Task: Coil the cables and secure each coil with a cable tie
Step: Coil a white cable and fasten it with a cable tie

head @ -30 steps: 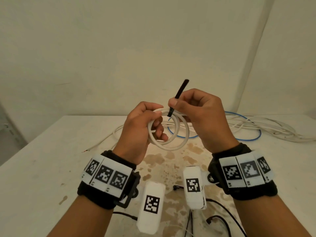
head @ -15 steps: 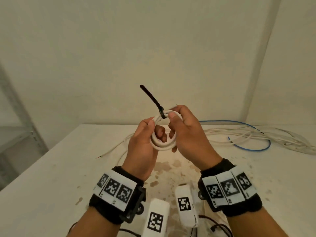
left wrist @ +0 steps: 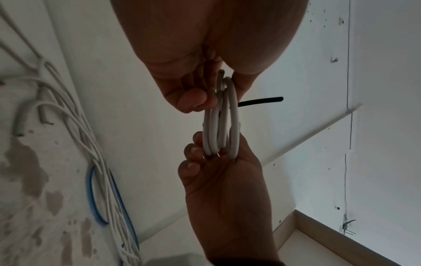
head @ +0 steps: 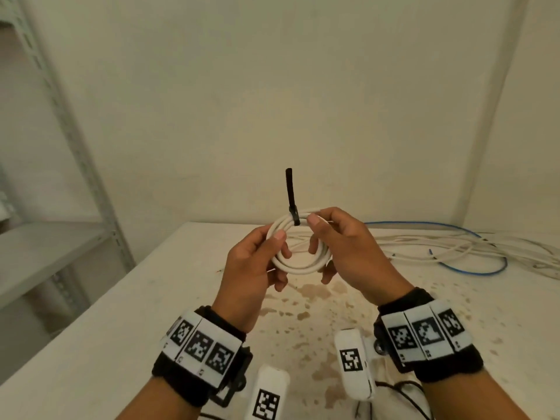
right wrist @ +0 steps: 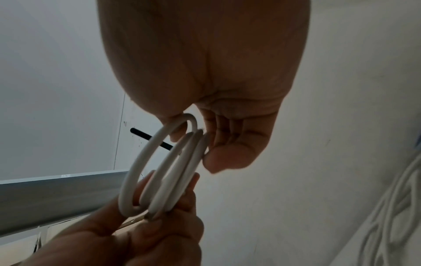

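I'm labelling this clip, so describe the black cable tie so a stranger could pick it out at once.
Above the stained white table, the left hand and right hand hold a small white cable coil. The cable tie wraps the coil's top, its tail pointing straight up. It is the only black strip; the loose cables behind are white and blue.

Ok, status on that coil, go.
Both hands gripping: left hand, right hand. White coil held between them, black cable tie around its top, tail upright. Nothing blocking.
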